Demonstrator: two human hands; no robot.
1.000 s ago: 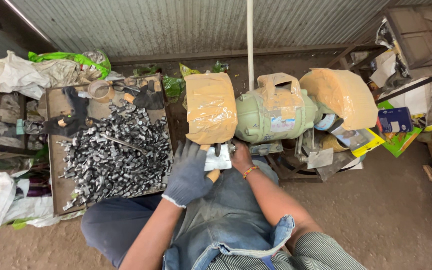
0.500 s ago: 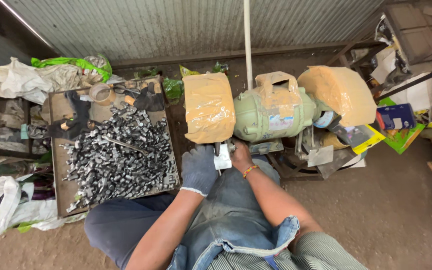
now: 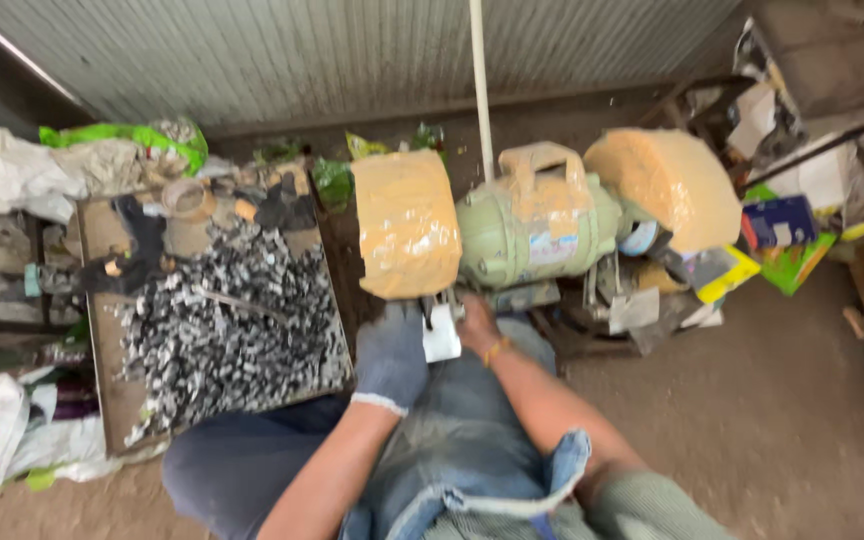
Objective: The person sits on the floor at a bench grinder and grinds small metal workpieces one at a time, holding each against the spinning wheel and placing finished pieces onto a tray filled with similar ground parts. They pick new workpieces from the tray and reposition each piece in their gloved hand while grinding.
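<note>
A green bench grinder (image 3: 537,232) stands in front of me with dusty yellow-tan guards over both wheels. Its left guard (image 3: 407,222) is just above my hands. My left hand (image 3: 392,352) wears a grey-blue glove, my right hand (image 3: 476,325) is bare with a yellow band at the wrist. Both hold a small pale metal piece (image 3: 442,336) up under the left guard. The wheel itself is hidden behind the guard.
A flat tray (image 3: 112,410) on my left carries a heap of several small grey metal pieces (image 3: 227,335). White and green bags (image 3: 72,165) lie beyond it. Boxes and papers (image 3: 767,240) clutter the right. A corrugated wall (image 3: 352,50) and white pole (image 3: 480,80) stand behind.
Both hands have moved up and closer to the left guard with the metal piece. The view has shifted slightly.
</note>
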